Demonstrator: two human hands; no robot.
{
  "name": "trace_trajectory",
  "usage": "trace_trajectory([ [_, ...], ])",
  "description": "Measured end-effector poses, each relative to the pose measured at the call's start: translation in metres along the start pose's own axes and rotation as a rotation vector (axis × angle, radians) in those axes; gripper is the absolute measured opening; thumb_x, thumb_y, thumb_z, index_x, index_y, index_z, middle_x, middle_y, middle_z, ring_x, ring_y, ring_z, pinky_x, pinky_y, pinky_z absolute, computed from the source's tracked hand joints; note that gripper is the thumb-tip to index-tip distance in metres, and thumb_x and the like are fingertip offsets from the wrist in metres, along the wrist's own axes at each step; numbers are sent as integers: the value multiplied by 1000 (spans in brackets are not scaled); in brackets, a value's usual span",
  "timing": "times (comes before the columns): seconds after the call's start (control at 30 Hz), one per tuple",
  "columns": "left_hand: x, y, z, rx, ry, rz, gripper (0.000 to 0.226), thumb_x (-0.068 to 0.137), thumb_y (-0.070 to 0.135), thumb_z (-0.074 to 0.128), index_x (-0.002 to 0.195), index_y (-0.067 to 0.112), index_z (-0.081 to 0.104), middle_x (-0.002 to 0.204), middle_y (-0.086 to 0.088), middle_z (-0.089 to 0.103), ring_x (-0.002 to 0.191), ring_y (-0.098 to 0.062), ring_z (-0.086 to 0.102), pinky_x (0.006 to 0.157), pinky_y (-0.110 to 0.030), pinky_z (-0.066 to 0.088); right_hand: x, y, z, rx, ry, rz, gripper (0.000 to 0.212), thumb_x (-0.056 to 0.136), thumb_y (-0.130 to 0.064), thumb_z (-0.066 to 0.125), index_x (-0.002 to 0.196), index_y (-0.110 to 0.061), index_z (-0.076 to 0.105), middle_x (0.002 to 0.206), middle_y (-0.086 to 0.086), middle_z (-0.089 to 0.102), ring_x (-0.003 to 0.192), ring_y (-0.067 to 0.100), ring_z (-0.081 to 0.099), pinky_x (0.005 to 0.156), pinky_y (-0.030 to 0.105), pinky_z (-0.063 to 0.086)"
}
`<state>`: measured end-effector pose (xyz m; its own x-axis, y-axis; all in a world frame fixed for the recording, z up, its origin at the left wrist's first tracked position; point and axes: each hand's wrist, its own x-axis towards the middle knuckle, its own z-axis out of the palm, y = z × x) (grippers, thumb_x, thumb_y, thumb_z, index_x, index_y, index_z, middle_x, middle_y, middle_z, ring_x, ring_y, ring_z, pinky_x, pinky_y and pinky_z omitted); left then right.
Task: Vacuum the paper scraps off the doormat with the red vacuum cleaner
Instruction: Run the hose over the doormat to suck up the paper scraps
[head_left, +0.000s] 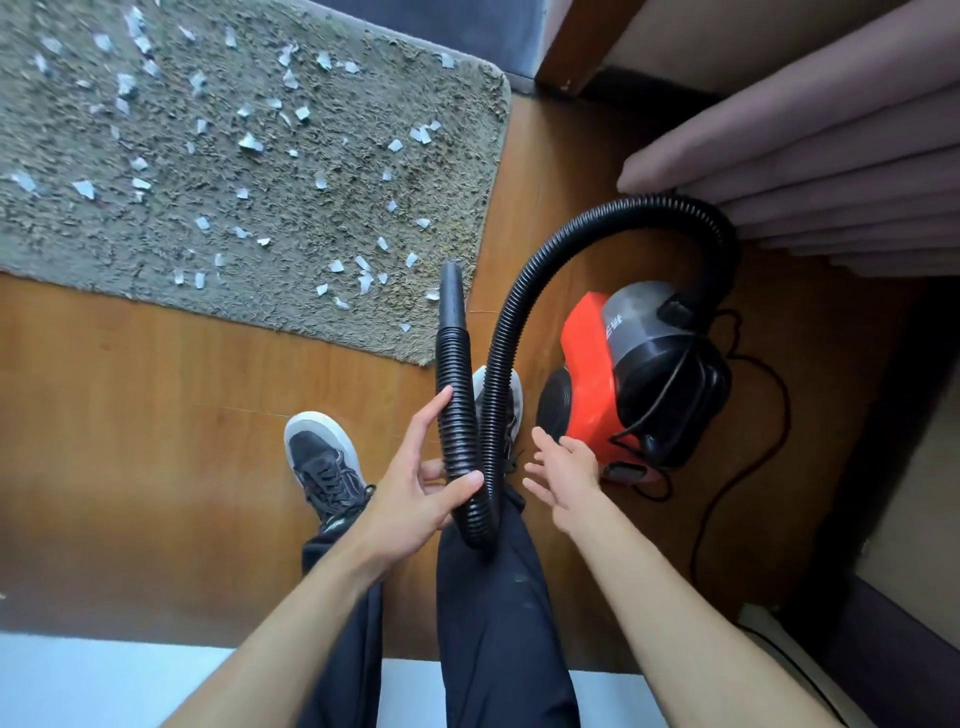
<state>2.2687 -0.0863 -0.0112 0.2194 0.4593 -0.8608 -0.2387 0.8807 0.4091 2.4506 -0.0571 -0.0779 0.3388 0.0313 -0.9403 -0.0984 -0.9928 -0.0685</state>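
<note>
A grey-green shaggy doormat (291, 208) lies on the wooden floor at upper left, strewn with several white paper scraps (249, 143). The red and black vacuum cleaner (592, 374) stands on the floor at right. Its black ribbed hose (524, 291) arches up from the body and loops down over my lap. My left hand (415, 483) holds the hose below the smooth nozzle (451, 291), whose tip points at the mat's near right corner. My right hand (563, 473) hovers open beside the hose, close to the vacuum's body, holding nothing.
My two dark sneakers (324, 462) rest on the floor in front of the mat. A black power cord (748, 441) trails right of the vacuum. Pink curtain folds (831, 171) hang at upper right beside a wooden post (576, 47). A white surface (104, 680) fills the bottom edge.
</note>
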Motion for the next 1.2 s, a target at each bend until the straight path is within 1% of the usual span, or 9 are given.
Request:
trace_trajectory([
  [0.07,-1,-3,-1,-29,3,2,83,92,5,66,142,59,28,110,-19,73,96,-40,69,80,-45,58,-18,-18,19,-202,-228,-192,56,94,-28,61,142,-35,33,111,6,63,94,17,65,80,35,58],
  [0.13,-2,-7,-3,-38,5,9,82,93,5,65,142,59,28,110,-23,71,89,-32,64,75,-42,51,-26,-40,38,-342,-414,-306,56,97,-28,57,142,-46,29,115,8,64,99,17,66,87,38,57],
  [0.3,-5,-16,-11,-75,-6,21,82,94,5,65,140,62,29,109,-28,68,88,-31,59,77,-47,47,-26,-84,65,-561,-642,-343,56,97,-21,57,146,-38,34,106,6,62,84,14,66,77,31,57],
  [0.43,-9,-23,-16,-76,-21,26,82,94,5,64,140,62,28,104,-21,72,84,-25,61,68,-28,53,-25,-99,76,-682,-684,-284,63,94,-10,61,146,-32,36,100,9,58,82,21,65,83,38,58],
  [0.53,-11,-27,-17,-106,-15,21,81,94,6,65,140,63,28,110,-26,69,87,-28,58,77,-40,48,-23,-99,83,-717,-680,-250,64,91,-8,64,145,-30,38,94,6,66,85,26,65,90,47,55],
  [0.83,-14,-32,-29,-139,-12,-12,80,93,12,67,137,67,29,111,-27,68,91,-34,58,79,-50,44,-20,-80,97,-682,-638,-191,66,85,-14,72,142,-34,44,97,5,72,79,24,67,67,37,59],
  [0.93,-13,-31,-32,-132,-13,-22,80,93,12,67,137,67,28,110,-26,69,90,-34,59,77,-49,44,-17,-75,97,-657,-624,-188,62,88,-14,70,141,-33,46,86,1,73,76,22,69,66,36,58],
  [1.03,-9,-29,-33,-112,-7,-45,80,94,11,66,139,65,27,111,-22,71,95,-34,66,81,-50,53,-15,-71,101,-637,-605,-187,61,87,-14,71,140,-34,47,92,4,71,67,16,68,61,33,56],
  [1.2,-1,-26,-38,-99,-14,-66,77,96,14,64,141,62,24,106,-7,76,94,-22,71,70,-31,57,-8,-70,107,-593,-602,-168,70,82,-12,75,141,-34,45,101,9,68,61,14,67,62,35,56],
])
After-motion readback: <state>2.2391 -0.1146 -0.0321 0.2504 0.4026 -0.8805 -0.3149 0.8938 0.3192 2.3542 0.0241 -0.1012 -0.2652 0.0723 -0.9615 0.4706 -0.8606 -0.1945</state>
